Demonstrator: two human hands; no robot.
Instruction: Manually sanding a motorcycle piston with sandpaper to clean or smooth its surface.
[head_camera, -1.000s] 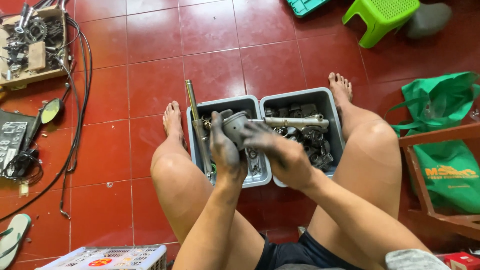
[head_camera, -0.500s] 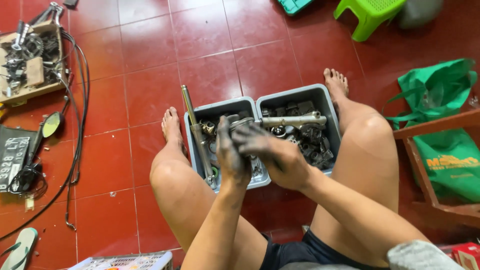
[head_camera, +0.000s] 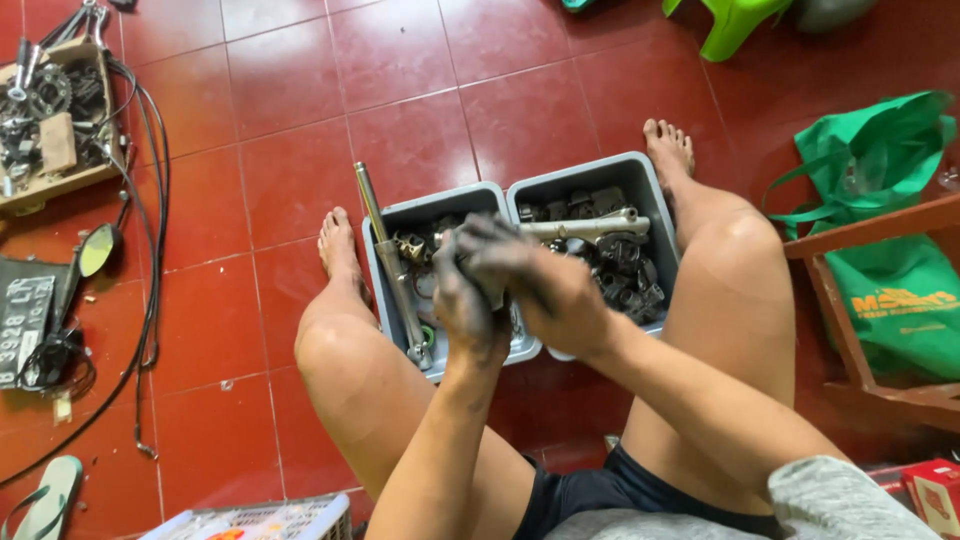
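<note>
Both hands now clasp together, hiding the metal part.

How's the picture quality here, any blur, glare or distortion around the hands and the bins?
Head view: even indoor light, soft shadows. The left hand and right hand are slightly motion-blurred, pressed together and hiding whatever they hold. The grey bins of metal parts are fairly sharp; faint sheen on the red floor tiles; mild wide-angle stretch at the edges.

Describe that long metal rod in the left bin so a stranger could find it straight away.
Find the two grey bins between the person's feet on the red floor. The long metal rod lies along the left bin's outer edge, its top poking past the rim, far longer than the small parts beside it.
</note>
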